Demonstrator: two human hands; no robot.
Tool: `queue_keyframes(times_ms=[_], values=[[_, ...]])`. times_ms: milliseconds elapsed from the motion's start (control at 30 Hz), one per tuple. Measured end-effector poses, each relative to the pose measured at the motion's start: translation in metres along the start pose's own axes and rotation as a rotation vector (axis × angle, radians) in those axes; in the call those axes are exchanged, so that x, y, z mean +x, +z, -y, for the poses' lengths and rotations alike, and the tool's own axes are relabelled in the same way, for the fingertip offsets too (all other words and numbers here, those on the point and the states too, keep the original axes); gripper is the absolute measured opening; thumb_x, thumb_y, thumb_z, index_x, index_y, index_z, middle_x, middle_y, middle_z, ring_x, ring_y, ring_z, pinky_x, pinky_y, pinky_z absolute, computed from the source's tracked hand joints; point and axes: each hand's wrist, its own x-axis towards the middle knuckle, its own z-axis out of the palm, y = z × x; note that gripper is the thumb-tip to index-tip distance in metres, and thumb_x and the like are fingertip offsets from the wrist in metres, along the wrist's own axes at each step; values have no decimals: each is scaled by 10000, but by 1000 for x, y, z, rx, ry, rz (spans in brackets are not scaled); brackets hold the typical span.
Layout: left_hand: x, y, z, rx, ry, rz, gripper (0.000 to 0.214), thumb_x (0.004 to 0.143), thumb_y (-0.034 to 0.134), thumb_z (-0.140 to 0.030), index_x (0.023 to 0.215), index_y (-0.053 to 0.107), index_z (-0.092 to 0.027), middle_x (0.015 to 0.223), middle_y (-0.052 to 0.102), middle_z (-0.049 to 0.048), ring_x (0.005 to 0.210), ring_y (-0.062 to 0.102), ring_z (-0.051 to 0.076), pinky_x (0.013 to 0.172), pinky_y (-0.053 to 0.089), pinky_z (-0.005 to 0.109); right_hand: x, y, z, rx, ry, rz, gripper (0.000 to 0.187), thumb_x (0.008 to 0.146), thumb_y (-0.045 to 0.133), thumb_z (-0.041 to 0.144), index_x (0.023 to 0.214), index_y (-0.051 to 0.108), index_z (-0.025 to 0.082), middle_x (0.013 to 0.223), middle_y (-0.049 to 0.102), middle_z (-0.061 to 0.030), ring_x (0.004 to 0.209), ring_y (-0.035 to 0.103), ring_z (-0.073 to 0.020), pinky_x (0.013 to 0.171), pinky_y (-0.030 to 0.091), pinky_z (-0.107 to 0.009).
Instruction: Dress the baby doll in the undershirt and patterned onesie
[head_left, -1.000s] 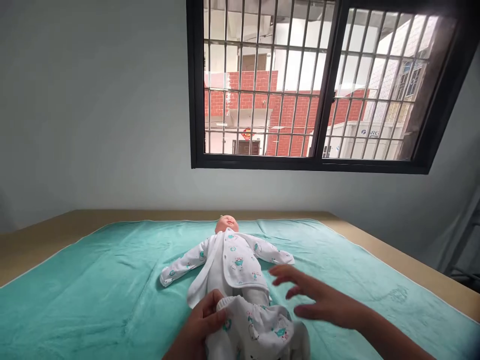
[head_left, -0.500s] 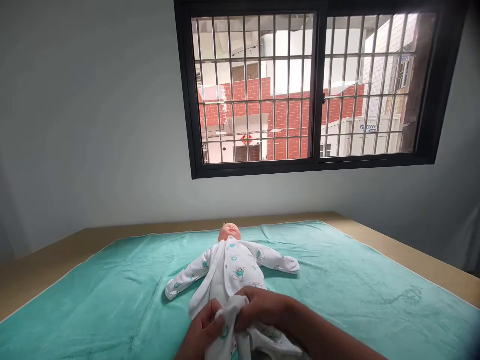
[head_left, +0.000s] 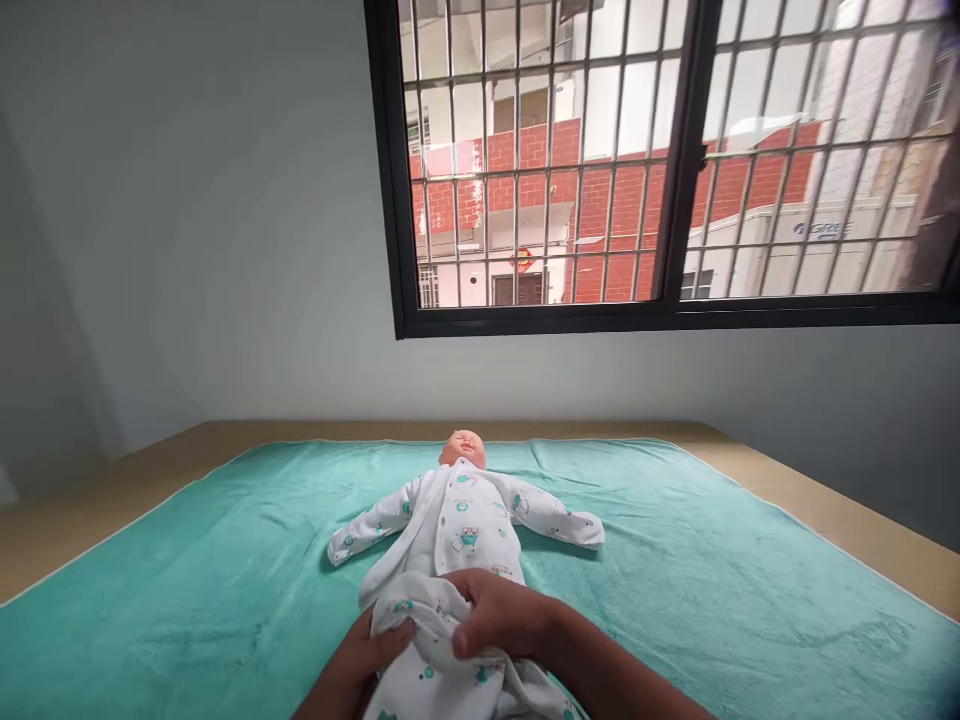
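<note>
My left hand [head_left: 367, 650] curled, thumb clamping bunched pants [head_left: 431, 680]; my right hand [head_left: 499, 612] closed on same cloth, some fingertips lost in folds. Pants low in view, cut off at bottom edge; doll's [head_left: 466, 448] legs hidden, cannot tell how far inside. Doll on back in printed shirt [head_left: 469, 535], sleeves spread. Wrinkled green towel [head_left: 712, 600] underneath, over tan table [head_left: 161, 475]. Grey wall [head_left: 225, 220] behind; barred window [head_left: 667, 170] cut off at top.

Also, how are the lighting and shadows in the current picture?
Head view: window bright, washed out in places; grey wall around it dimmer; soft shadows by the doll's sleeves; green cloth darker at lower right.
</note>
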Motion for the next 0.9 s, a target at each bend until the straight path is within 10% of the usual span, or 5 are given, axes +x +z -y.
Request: queue_keyframes(times_ms=[167,333,533,733,900], values=[[-8,3,-7,58,1,-78,504,576,830,-564,810,741,-127,721,711,78,762,655,252,733,514,316,-8,4,6,-241,250,146,527,403,922,356,847,727,147,841,685,-6,718,581,-130,684,488,-228],[-23,22,-12,118,22,50,763,479,875,-548,1090,698,-127,890,735,92,901,657,306,788,508,341,-4,-2,-18,281,-21,-84,625,483,873,517,889,712,70,742,682,-57,702,630,-174,771,508,-332],[-28,25,-9,90,-146,27,565,546,866,-408,982,734,-73,806,745,126,808,685,319,731,515,366,-5,-5,-19,286,-62,-33,543,551,871,451,919,712,85,742,678,-38,696,631,-168,849,483,-369],[-25,25,-14,-235,-158,-5,655,592,798,-347,1185,663,-105,935,752,120,955,687,329,888,513,398,-7,-3,1,-51,7,-130,644,535,819,590,963,713,122,871,674,-45,818,601,-180,817,484,-328],[-22,21,-15,-72,-144,-17,570,600,808,-413,1047,720,-71,843,749,133,919,695,352,877,524,425,-13,5,25,-482,309,146,567,359,919,383,841,724,156,844,683,-13,771,604,-183,670,503,-261]])
